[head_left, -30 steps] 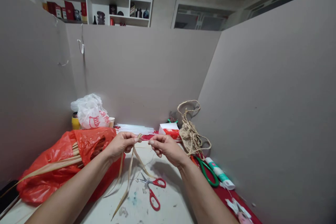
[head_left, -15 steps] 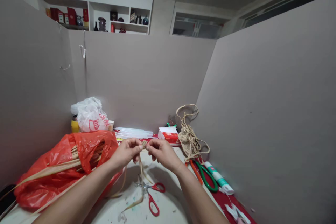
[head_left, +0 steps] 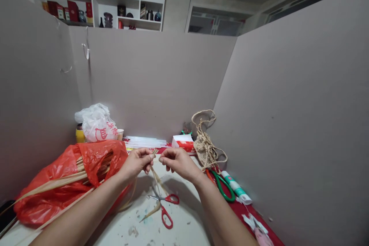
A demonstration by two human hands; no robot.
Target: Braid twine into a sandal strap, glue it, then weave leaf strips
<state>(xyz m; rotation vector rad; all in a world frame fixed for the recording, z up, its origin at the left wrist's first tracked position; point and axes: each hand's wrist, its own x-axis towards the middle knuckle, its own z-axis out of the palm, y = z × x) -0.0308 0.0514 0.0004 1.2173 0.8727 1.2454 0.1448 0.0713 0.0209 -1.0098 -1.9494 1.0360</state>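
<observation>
My left hand (head_left: 141, 162) pinches the top of a dried, flat straw strip (head_left: 155, 151) between thumb and forefinger. The strip's tan tails (head_left: 155, 177) hang below the fingers towards the table. Just to the right, my right hand (head_left: 180, 163) is apart from the strip's top, thumb and forefinger closed together; whether they hold a thin bit is too small to tell. Under both hands, red-handled scissors (head_left: 163, 199) lie spread on the white table (head_left: 184, 219), with strip ends across and beside them. Left of my left forearm, a red plastic bag (head_left: 52, 190) holds more straw strips (head_left: 69, 178).
A tangled rope coil (head_left: 206, 150) and a red-and-white box (head_left: 186, 145) stand at the back right. Green-handled shears (head_left: 226, 192) and a white-and-teal roll (head_left: 238, 188) lie by the right partition. A white plastic bag (head_left: 99, 125) and a paper cup (head_left: 120, 134) stand back left.
My right hand has come off the strip's top and drawn slightly right, while my left hand keeps its pinch. The whole view has shifted slightly.
</observation>
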